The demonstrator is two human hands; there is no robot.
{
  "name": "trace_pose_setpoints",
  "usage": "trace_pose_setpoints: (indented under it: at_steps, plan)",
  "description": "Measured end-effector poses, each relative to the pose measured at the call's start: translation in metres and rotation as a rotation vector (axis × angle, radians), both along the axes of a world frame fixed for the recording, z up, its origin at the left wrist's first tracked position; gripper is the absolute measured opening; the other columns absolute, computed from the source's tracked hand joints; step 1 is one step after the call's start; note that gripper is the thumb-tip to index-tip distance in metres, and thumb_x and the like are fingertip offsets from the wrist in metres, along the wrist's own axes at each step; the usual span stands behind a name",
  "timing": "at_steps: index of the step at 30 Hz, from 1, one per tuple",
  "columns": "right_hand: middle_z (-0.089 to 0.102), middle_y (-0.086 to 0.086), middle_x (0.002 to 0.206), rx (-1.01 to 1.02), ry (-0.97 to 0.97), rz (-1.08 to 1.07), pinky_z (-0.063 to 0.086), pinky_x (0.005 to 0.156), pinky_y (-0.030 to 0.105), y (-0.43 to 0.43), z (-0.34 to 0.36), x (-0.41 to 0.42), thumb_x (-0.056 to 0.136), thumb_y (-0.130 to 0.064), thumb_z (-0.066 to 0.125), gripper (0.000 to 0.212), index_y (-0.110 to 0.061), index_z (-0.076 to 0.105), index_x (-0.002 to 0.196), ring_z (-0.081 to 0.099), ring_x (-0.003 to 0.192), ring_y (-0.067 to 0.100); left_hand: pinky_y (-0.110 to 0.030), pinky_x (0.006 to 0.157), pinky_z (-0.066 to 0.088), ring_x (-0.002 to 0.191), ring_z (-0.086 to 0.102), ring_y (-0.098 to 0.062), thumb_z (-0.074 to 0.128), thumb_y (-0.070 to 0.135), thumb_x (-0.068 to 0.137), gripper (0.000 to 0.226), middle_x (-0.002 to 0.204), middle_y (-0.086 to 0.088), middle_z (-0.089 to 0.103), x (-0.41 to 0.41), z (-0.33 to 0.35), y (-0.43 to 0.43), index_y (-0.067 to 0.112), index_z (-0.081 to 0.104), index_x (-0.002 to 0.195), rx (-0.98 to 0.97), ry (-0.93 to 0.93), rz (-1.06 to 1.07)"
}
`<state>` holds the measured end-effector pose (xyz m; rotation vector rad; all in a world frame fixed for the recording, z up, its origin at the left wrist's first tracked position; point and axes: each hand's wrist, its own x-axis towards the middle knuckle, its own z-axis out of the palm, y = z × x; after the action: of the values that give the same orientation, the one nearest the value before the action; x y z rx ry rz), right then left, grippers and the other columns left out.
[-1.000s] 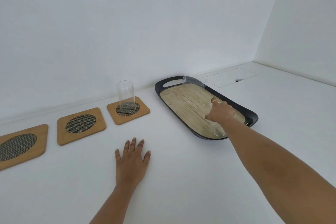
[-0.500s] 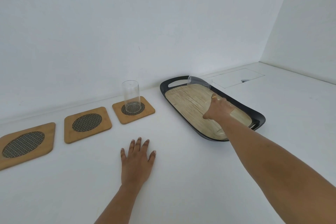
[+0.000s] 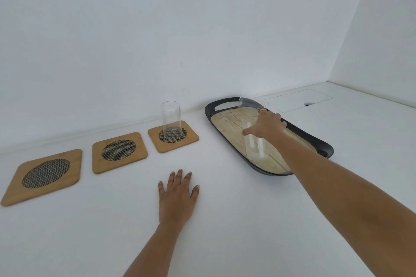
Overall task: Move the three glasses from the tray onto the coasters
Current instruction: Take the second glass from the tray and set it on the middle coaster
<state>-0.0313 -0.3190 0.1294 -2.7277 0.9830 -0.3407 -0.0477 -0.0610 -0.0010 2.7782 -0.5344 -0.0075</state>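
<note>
Glasses of clear, thin, straight-sided make are split between two places: one glass (image 3: pixel 170 120) stands upright on the right coaster (image 3: pixel 173 136), its base on the dark woven disc set into the square wooden frame, while a second glass (image 3: pixel 255 147) is on the tray (image 3: pixel 227 139), gripped near its rim by the right hand (image 3: pixel 267 127), which closes around it from above; a gold ring (image 3: pixel 262 110) shows on one finger. A third glass (image 3: pixel 249 105) sits at the far end of the tray, so transparent that only its rim and edges catch the light. The tray is a dark oval with cut-out handles and a pale wood-grain floor. The middle coaster (image 3: pixel 119 152) and the left coaster (image 3: pixel 45 175) lie bare, in a row along the white surface (image 3: pixel 225 220). The left hand (image 3: pixel 176 195) rests flat on the surface, fingers spread, holding nothing.
</note>
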Motion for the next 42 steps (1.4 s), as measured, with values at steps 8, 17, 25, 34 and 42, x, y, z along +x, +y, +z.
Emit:
trace_pose_setpoints:
  at_steps: [8,17,25,34,42]
  plan:
    - [0.046,0.006,0.13,0.091,-0.016,0.19,0.042,0.079,0.03,0.023,0.028,0.0,0.06,-0.052,0.079,0.082,-0.018,0.047,0.128,0.056,0.112,0.026,-0.037,0.121,0.006,0.148,0.004,-0.015,0.028,0.046,0.098,0.052,0.16,0.001,0.011,0.0,-0.004,0.007,0.029,0.023,0.147,-0.058,-0.031,0.017]
    - [0.047,0.01,0.108,1.647,-0.468,-0.037,0.056,0.053,0.03,0.064,0.003,-0.013,0.069,-0.044,0.077,0.044,-0.014,0.055,0.092,0.059,0.092,0.024,-0.031,0.121,0.008,0.148,0.008,-0.015,0.03,0.046,0.098,0.052,0.159,0.001,0.015,-0.001,-0.007,0.037,0.028,0.025,0.146,-0.085,-0.029,0.054]
    - [0.065,0.011,0.086,2.044,-0.377,0.089,0.05,0.064,0.03,0.131,-0.029,-0.015,0.069,-0.056,0.07,0.065,-0.008,0.053,0.11,0.065,0.07,0.022,-0.03,0.12,0.01,0.147,0.01,-0.014,0.03,0.045,0.098,0.051,0.159,0.003,0.018,-0.009,-0.005,0.073,0.029,0.026,0.146,-0.07,-0.039,0.077]
    - [0.063,-0.004,0.093,1.624,-0.332,0.522,0.049,0.072,0.029,0.177,-0.028,0.001,0.08,-0.015,0.072,0.021,-0.024,0.059,0.094,0.06,0.091,0.018,-0.033,0.12,0.008,0.148,0.009,-0.013,0.031,0.046,0.098,0.057,0.159,0.003,0.018,-0.009,-0.001,0.112,0.019,0.022,0.148,-0.056,-0.028,0.209]
    - [0.068,-0.004,0.099,1.462,-0.382,0.47,0.049,0.08,0.035,0.208,-0.026,0.025,0.072,-0.059,0.067,0.037,-0.027,0.064,0.091,0.066,0.099,0.019,-0.036,0.12,0.009,0.148,0.009,-0.015,0.031,0.044,0.098,0.057,0.158,0.001,0.02,0.009,0.0,0.154,0.016,0.023,0.147,-0.057,-0.009,0.318]
